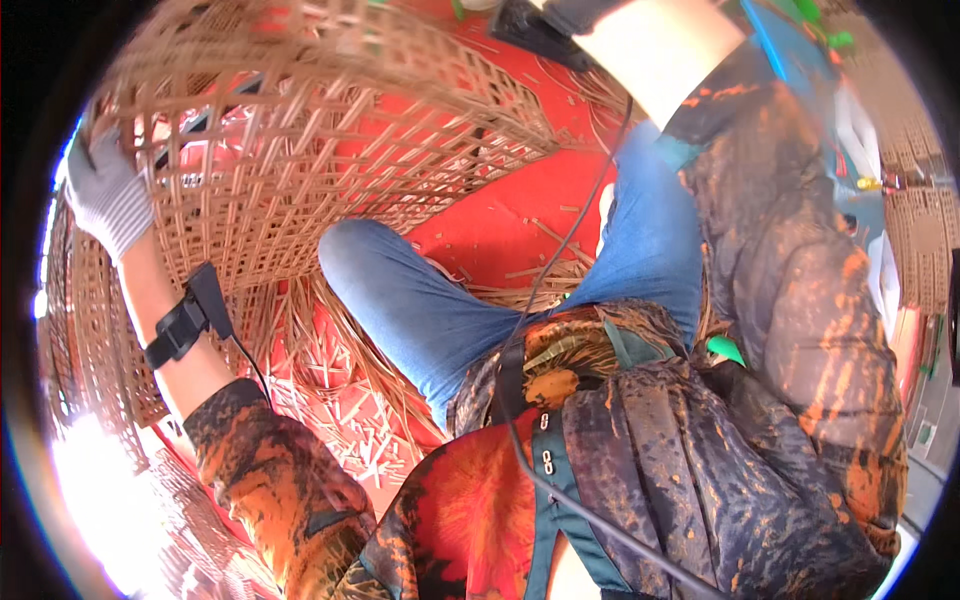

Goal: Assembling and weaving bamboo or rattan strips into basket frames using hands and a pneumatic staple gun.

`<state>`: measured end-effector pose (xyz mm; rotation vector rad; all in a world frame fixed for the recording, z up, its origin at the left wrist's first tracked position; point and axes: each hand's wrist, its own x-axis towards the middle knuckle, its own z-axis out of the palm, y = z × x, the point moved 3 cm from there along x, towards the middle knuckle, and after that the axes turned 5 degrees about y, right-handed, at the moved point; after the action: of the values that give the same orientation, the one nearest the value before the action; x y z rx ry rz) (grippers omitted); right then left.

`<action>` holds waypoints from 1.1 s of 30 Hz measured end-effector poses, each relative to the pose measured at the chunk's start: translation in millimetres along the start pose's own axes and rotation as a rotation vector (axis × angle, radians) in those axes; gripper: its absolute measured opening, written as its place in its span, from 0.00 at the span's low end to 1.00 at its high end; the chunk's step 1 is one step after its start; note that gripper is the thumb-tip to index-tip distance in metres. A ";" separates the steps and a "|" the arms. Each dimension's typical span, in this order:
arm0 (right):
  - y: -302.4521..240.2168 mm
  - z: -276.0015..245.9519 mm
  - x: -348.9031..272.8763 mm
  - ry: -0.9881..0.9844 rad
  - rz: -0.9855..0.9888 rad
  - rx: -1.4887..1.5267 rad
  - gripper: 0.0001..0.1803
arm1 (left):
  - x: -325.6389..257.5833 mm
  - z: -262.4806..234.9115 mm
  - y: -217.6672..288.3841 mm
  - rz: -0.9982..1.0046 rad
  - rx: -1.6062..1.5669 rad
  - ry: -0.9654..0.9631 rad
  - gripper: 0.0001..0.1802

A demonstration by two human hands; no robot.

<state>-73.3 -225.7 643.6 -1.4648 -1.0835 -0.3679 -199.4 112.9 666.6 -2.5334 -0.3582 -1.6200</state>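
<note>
A large brown openwork woven basket [290,170] stands tilted in front of me and fills the upper left. My left hand [108,195], in a grey knit glove, is at the basket's left side with its fingers curled on the weave; the fingertips are partly hidden. My right forearm [660,50] stretches up to the top edge, toward the basket's far end. A black strap device sits at that wrist, and the hand itself lies beyond the picture. The basket's upper part is blurred.
Loose cane strips [345,350] and short offcuts lie on the red floor [490,225] beside my bent knees [375,265]. A dark cable [560,245] runs across my body and between my legs. More woven pieces [920,225] stand at the far right.
</note>
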 end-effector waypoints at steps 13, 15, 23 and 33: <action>268.5 -34.0 -305.1 0.386 1.412 0.423 0.43 | -2.6 27.8 -14.4 -0.545 -0.618 -0.304 0.26; 280.4 -36.8 -292.7 0.413 1.456 0.322 0.40 | -4.9 22.8 -1.1 -0.481 -0.591 -0.302 0.27; 280.9 -25.3 -331.8 0.617 1.466 0.619 0.45 | -5.3 13.7 20.0 -0.459 -0.697 -0.242 0.23; 167.5 -149.1 -128.9 0.412 0.950 0.738 0.26 | -19.3 -2.6 -155.1 -0.502 -0.450 -0.102 0.26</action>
<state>44.7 -386.5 478.8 -1.0053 -0.0740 0.3724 -249.4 259.4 645.3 -3.0499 -0.7715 -1.9184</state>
